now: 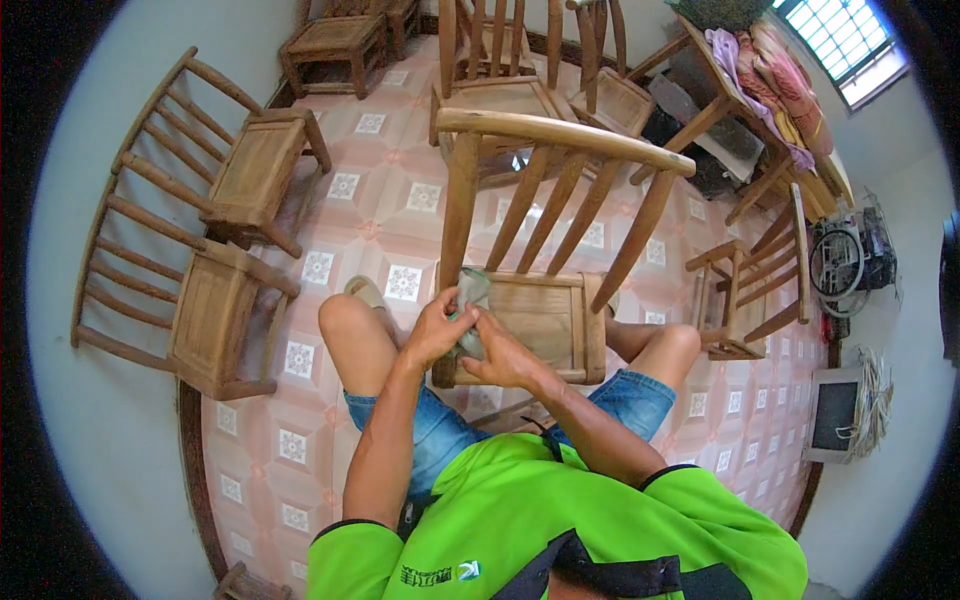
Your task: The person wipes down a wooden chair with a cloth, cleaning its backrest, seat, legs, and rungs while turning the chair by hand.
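Observation:
A wooden chair (536,322) with a slatted backrest stands between my knees, its seat towards me. Over the left side of that seat, both hands meet at a crumpled grey cloth (474,288) with a green edge. My left hand (437,330) pinches the cloth near the seat's left edge, fingers curled. From the right, my right hand (504,351) holds the same cloth, its thumb lower down and its fingertips close to the left hand. Part of the cloth is hidden behind the fingers.
Two wooden chairs (214,315) (259,169) line the left wall. More chairs (502,94) stand beyond mine, and another chair (739,300) is to the right. A table (712,67) bears folded bedding (784,82). An old television set (836,412) sits by the right wall.

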A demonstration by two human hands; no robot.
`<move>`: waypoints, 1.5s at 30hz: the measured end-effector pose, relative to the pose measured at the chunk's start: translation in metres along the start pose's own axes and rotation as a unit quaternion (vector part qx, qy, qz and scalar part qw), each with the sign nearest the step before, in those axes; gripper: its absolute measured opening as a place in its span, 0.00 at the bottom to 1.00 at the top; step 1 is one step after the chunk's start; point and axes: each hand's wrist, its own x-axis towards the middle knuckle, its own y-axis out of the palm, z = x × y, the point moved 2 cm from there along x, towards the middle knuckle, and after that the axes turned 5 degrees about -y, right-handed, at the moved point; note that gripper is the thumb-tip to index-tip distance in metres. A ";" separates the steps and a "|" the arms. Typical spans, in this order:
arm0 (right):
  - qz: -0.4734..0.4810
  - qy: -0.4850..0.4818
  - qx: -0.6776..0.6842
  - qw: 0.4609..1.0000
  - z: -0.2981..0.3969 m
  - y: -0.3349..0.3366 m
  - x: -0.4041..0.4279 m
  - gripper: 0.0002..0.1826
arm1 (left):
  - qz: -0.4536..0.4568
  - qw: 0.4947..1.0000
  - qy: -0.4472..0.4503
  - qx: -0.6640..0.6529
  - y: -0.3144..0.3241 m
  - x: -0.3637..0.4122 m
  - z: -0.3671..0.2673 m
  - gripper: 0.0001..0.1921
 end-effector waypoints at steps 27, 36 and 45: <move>-0.133 -0.002 -0.295 0.946 -0.029 -0.039 0.068 0.30 | -0.079 0.970 -0.065 -0.221 0.000 0.020 0.008 0.17; -0.231 0.175 0.042 0.956 -0.070 -0.088 0.063 0.16 | -0.071 0.985 -0.051 -0.148 0.006 0.021 0.003 0.17; -0.143 -0.011 -0.081 0.986 0.029 -0.107 0.032 0.28 | 0.082 0.932 0.038 -0.351 0.035 0.006 -0.038 0.22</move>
